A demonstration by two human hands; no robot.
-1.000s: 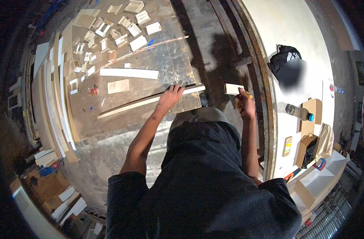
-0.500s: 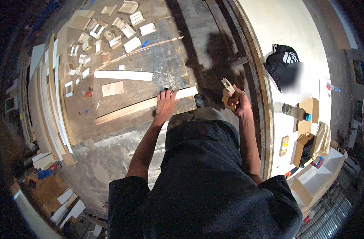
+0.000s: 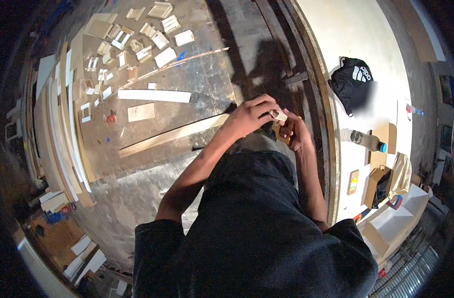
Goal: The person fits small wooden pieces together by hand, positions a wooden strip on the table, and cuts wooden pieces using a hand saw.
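Note:
My left hand (image 3: 249,118) is at my right hand (image 3: 300,136), in front of my waist. Its fingers are closed on a small pale wood piece (image 3: 278,115). My right hand is wrapped round a brown wooden handle (image 3: 280,132), shaped like a handsaw's; no blade can be made out. Right-hand fingers are close against the wood piece, and whether they also grip it I cannot tell. A long pale wood strip (image 3: 175,134) lies along the near edge of the worktable (image 3: 162,111), its right end hidden behind my left hand.
Several small wooden assemblies (image 3: 165,56) lie at the table's far side. A white strip (image 3: 155,95) and a thin wood rectangle (image 3: 141,112) lie nearer. Long boards (image 3: 70,119) line the left. On the white surface at right are a black bag (image 3: 348,82) and a bottle (image 3: 368,141).
My left hand has left the long wood strip and moved right to the small wood piece at my right hand. My right hand still grips the wooden handle.

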